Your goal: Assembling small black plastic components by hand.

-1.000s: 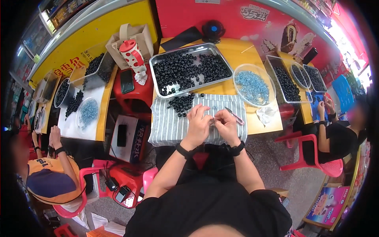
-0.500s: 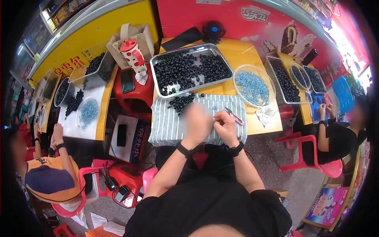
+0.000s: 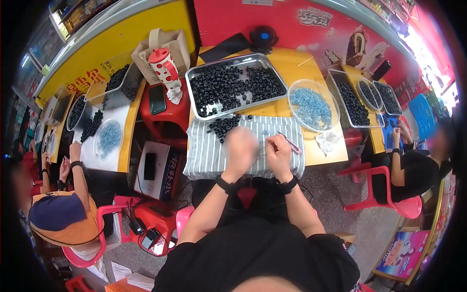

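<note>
Above a grey-and-white striped cloth (image 3: 204, 158), my left hand (image 3: 242, 153) is blurred, so its fingers and anything in them cannot be made out. A small gap to its right, my right hand (image 3: 278, 155) has its fingers pinched together; what they hold, if anything, is too small to name. Small black ring-shaped parts (image 3: 224, 127) lie in a loose pile on the cloth, just beyond my left hand. Pink-handled snips (image 3: 293, 146) rest to the right of my right hand. A few tiny pale blue pieces (image 3: 265, 132) lie beyond the hands.
Behind the cloth stands a metal tray (image 3: 198, 111) of black parts. A clear round tub (image 3: 332, 127) holds light blue pieces, with crumpled tissue (image 3: 327, 142) in front. On the left, a red stool (image 3: 151, 119) carries a phone (image 3: 157, 99) and a spotted cup (image 3: 164, 67). Co-workers sit both sides.
My right hand has drawn slightly apart from my left, with its fingers still pinched. At the left, the co-worker's hands have separated.
</note>
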